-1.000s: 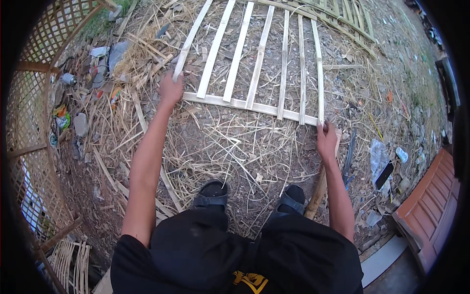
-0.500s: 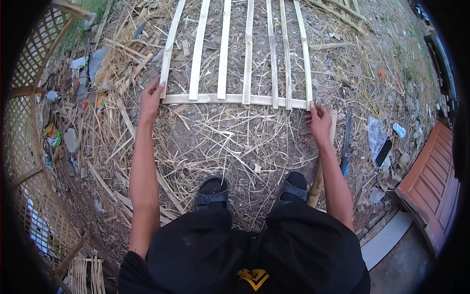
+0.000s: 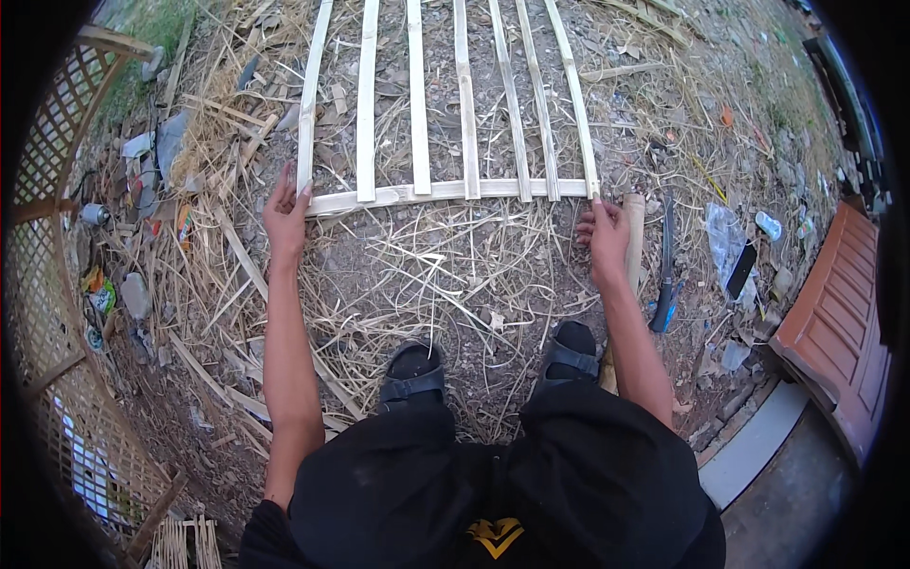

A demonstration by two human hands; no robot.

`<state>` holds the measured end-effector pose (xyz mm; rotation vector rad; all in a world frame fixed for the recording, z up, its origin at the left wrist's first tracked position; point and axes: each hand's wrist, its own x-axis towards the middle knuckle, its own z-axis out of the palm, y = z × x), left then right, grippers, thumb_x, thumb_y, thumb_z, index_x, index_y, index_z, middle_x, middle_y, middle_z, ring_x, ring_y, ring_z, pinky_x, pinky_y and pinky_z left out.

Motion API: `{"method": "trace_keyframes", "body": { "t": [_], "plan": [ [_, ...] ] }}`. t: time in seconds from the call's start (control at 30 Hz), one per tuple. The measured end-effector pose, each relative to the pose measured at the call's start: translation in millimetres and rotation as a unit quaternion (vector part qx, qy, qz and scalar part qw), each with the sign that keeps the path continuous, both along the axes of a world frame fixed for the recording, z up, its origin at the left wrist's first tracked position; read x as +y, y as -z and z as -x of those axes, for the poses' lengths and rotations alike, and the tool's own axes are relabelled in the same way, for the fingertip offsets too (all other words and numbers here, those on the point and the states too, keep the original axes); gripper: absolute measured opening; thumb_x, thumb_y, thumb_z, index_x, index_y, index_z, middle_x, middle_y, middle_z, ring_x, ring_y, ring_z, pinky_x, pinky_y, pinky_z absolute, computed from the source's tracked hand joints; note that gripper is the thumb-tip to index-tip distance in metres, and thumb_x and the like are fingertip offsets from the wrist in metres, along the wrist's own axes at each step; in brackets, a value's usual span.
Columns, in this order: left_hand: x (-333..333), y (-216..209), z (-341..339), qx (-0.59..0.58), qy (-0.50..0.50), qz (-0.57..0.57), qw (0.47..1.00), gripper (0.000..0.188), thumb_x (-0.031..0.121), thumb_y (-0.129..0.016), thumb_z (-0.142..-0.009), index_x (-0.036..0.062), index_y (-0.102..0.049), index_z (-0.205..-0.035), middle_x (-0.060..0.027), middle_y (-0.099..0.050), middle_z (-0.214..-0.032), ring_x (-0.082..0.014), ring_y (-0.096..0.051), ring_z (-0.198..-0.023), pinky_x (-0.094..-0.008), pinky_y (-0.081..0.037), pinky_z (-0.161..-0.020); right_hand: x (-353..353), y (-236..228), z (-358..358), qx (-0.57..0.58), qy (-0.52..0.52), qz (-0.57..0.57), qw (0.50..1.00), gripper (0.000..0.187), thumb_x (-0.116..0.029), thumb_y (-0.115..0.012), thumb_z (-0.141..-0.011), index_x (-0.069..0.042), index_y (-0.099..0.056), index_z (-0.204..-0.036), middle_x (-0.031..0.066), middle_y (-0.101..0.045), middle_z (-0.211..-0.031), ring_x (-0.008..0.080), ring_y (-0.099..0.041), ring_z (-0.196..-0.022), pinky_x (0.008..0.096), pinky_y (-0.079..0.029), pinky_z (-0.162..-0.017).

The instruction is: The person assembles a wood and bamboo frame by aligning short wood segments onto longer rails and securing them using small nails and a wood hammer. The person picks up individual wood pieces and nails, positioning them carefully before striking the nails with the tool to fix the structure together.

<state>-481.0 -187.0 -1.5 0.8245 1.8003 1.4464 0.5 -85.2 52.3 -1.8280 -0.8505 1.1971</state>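
Observation:
Several pale bamboo strips (image 3: 418,104) lie lengthwise, side by side with gaps, their near ends over a crosswise bamboo strip (image 3: 436,192). At its left end is my left hand (image 3: 286,223), fingers apart, thumb against the near end of the leftmost lengthwise strip (image 3: 306,123). My right hand (image 3: 607,237) pinches the near end of the rightmost lengthwise strip (image 3: 575,95), where it meets the crosspiece; its other fingers are curled. The far ends of the strips run out of view at the top.
Thin bamboo shavings (image 3: 427,261) litter the ground before my sandals. Right of my right hand lie a bamboo pole (image 3: 633,242), a long-bladed knife (image 3: 668,247), a clear plastic bag (image 3: 725,242) and a dark phone-like slab (image 3: 742,271). A lattice panel (image 3: 52,256) stands left, a brown panelled board (image 3: 839,308) right.
The view has shifted slightly. The crosspiece's right end now sits higher and its left end lower. My left hand's fingers have loosened from the leftmost strip; my right hand stays at the rightmost strip.

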Motion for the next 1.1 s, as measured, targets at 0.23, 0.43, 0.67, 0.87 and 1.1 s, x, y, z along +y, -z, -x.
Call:
{"method": "trace_keyframes", "body": {
  "t": [0.23, 0.43, 0.67, 0.87, 1.1],
  "plan": [
    [-2.3, 8.8, -3.2, -0.1, -0.062, 0.039, 0.992, 0.06, 0.003, -0.078, -0.09, -0.0055, -0.053, -0.144, -0.0142, -0.071, -0.123, -0.0135, -0.067, -0.102, -0.0254, -0.052, -0.09, -19.0, -2.6, 28.4, 0.126, -0.091, 0.093, 0.983, 0.042, -0.036, -0.066, -0.102, 0.004, -0.061, -0.115, 0.0121, -0.069, -0.095, 0.0147, -0.068, -0.072, 0.0271, -0.056, -0.058],
    [-13.2, 10.7, 1.7, -0.161, -0.098, 0.143, 0.972, 0.043, 0.014, -0.086, -0.086, -0.01, -0.07, -0.119, -0.004, -0.071, -0.089, -0.0065, -0.053, -0.066, -0.0223, -0.039, -0.06, -16.2, -11.3, 37.1, 0.129, -0.119, 0.118, 0.977, 0.045, -0.036, -0.061, -0.105, 0.005, -0.061, -0.124, 0.0138, -0.071, -0.105, 0.0159, -0.07, -0.08, 0.0278, -0.057, -0.067],
    [-25.9, -2.8, -11.3, -0.179, -0.071, 0.101, 0.976, 0.032, 0.018, -0.082, -0.091, -0.0063, -0.075, -0.11, -0.0004, -0.069, -0.084, -0.0047, -0.052, -0.067, -0.0208, -0.038, -0.059, -13.4, -4.3, 45.5, 0.12, -0.121, 0.093, 0.981, 0.043, -0.036, -0.069, -0.1, 0.004, -0.064, -0.117, 0.0127, -0.072, -0.102, 0.0156, -0.071, -0.076, 0.0258, -0.056, -0.063],
    [-33.7, -9.4, -6.5, -0.12, -0.034, 0.136, 0.983, 0.035, 0.018, -0.08, -0.092, -0.004, -0.074, -0.118, -0.0033, -0.072, -0.091, -0.0048, -0.053, -0.068, -0.0215, -0.041, -0.059, -8.3, 0.8, 54.8, 0.115, -0.107, 0.108, 0.982, 0.043, -0.031, -0.073, -0.098, 0.007, -0.064, -0.116, 0.0141, -0.073, -0.103, 0.0187, -0.074, -0.081, 0.0257, -0.059, -0.067],
    [-36.9, 0.9, -11.2, -0.136, -0.045, 0.139, 0.98, 0.034, 0.012, -0.08, -0.091, -0.0033, -0.072, -0.121, -0.0039, -0.073, -0.096, -0.0034, -0.059, -0.069, -0.0171, -0.044, -0.057, -5.3, 23.2, 60.7, 0.218, -0.036, 0.084, 0.972, 0.035, -0.023, -0.073, -0.098, 0.006, -0.064, -0.116, 0.0139, -0.072, -0.106, 0.0233, -0.075, -0.094, 0.0282, -0.063, -0.077]
  ]
}}
